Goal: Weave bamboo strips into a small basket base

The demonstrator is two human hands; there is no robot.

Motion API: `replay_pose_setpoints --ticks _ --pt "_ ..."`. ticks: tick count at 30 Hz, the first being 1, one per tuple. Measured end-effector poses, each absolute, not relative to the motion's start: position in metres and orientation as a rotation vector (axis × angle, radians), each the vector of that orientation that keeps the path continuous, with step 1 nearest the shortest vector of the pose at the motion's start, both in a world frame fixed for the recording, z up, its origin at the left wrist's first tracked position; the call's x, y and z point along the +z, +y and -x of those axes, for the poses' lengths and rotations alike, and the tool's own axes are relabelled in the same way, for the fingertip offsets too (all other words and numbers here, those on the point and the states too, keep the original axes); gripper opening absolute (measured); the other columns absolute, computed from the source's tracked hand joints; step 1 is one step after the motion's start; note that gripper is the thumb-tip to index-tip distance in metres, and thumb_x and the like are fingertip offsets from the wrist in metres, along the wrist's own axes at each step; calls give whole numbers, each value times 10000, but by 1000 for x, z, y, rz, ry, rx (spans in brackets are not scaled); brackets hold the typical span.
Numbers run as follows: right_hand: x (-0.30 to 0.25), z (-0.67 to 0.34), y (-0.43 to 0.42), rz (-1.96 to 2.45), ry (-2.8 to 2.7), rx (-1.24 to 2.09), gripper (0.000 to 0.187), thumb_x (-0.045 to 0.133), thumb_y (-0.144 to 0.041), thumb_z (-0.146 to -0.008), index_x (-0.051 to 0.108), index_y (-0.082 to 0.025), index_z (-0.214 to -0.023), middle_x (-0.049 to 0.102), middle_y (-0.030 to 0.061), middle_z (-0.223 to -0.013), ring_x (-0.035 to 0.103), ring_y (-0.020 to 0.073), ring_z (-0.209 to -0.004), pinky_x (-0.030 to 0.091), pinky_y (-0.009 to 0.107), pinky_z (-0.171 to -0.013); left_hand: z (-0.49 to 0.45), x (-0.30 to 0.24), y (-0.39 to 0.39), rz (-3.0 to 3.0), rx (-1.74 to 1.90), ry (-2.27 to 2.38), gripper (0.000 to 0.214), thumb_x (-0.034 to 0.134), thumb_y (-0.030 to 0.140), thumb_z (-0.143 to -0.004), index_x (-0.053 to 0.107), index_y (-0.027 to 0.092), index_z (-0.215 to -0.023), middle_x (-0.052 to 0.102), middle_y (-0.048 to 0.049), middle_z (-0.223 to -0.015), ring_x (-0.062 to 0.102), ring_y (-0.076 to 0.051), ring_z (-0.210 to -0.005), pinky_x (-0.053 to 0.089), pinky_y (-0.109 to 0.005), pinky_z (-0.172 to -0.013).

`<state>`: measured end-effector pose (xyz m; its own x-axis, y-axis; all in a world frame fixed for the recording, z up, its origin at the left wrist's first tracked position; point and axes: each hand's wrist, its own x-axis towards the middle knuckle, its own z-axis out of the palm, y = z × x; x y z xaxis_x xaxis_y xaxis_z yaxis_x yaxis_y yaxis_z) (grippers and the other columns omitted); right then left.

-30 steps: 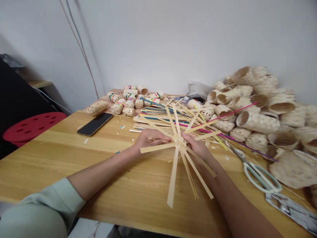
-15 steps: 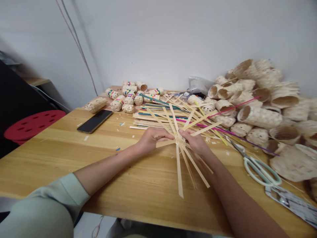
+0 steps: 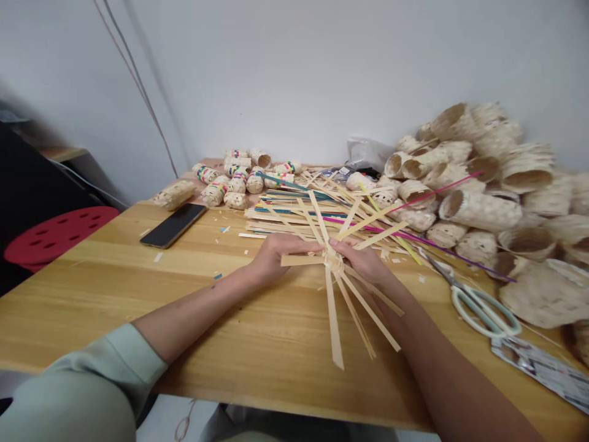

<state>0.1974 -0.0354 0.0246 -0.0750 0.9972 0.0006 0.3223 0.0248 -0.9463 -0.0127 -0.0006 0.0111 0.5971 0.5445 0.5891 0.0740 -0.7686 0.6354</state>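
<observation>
The left hand (image 3: 285,255) and right hand (image 3: 361,258) pinch the crossed bamboo strips (image 3: 334,261) closed at their centre; the longest strip (image 3: 334,319) has swung toward 6 o'clock over the worktop (image 3: 92,294).

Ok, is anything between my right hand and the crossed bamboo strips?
Nothing visible: your right hand sits directly on the crossed strips, its fingers on their bound centre, with your left hand holding them from the other side.
</observation>
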Motion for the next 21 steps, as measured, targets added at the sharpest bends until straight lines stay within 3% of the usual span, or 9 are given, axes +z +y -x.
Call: replay_pose_setpoints --ticks 6,15,21 --pt "17 -192 -33 1420 -1467 1067 335 590 -510 -690 582 -190 -593 535 -2 -579 447 133 -560 350 277 -548 6 20 -4 -2290 882 641 214 560 296 -846 736 179 -885 742 -50 -832 692 -144 -747 506 -198 -667" --pt "9 -193 -32 1388 -1456 1053 361 610 -530 -690 558 -190 -578 507 -12 -568 421 123 -559 325 264 -533 7 20 -4 -2611 812 542 224 538 283 -871 724 218 -978 740 -55 -864 684 -147 -740 486 -203 -665" --pt "11 -197 -31 1383 -1386 1182 385 618 -560 -675 579 -181 -623 544 -3 -603 452 128 -571 351 270 -554 15 27 1 -2815 707 321 344 423 196 -921 614 269 -1198 647 -53 -1184 597 -203 -1100 481 -306 -896"
